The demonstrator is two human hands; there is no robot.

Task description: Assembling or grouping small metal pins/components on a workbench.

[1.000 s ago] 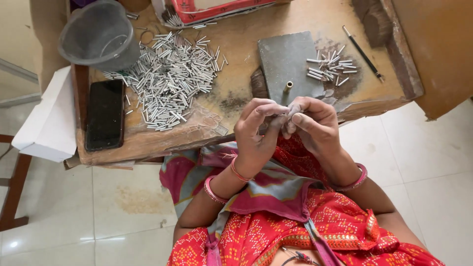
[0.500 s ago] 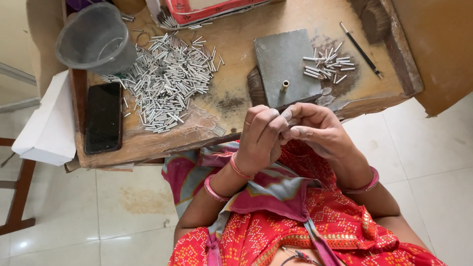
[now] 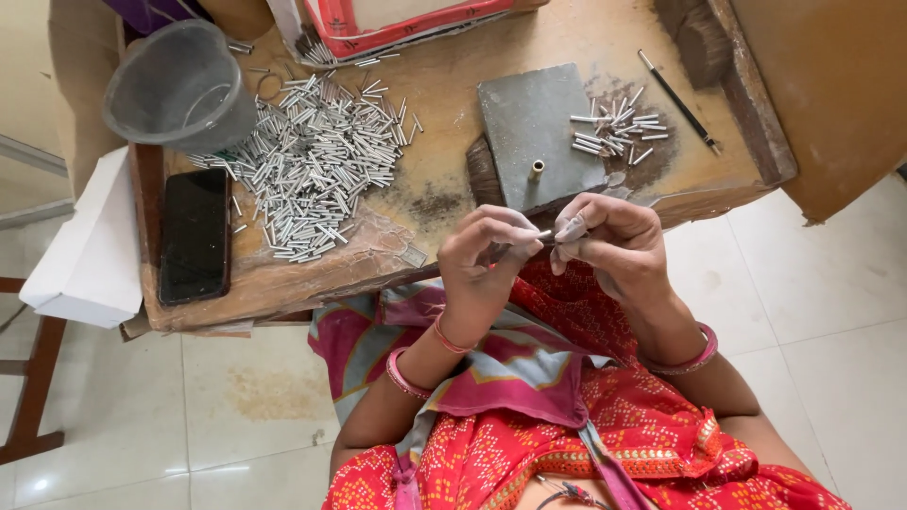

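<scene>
The wooden bench [image 3: 444, 203] fills the space in front of me, worn and dusty. On its left part lies a big heap of small metal tubes [image 3: 316, 165], with a grey plastic cup [image 3: 178, 87] tipped at the heap's far corner and a dark phone [image 3: 195, 236] lying flat by the near edge. Toward the right sits a grey slab [image 3: 529, 127] with one short peg [image 3: 536, 170] standing on it, a smaller scatter of tubes [image 3: 614, 132] beside it and a thin dark rod [image 3: 678, 102] farther right.

My two hands meet just above the bench's near edge, over my lap. My left hand [image 3: 482, 260] pinches a single tube [image 3: 543, 235] between thumb and fingertips, fingers closed narrow around it. My right hand [image 3: 614, 241] is closed on a small scrap of pale cloth or paper [image 3: 570, 228] pressed against the tube's end; I cannot tell which it is.

The tube looks light, stiff and smooth, likely slippery, so I judge that a fingertip pinch around its middle suits it best.
</scene>
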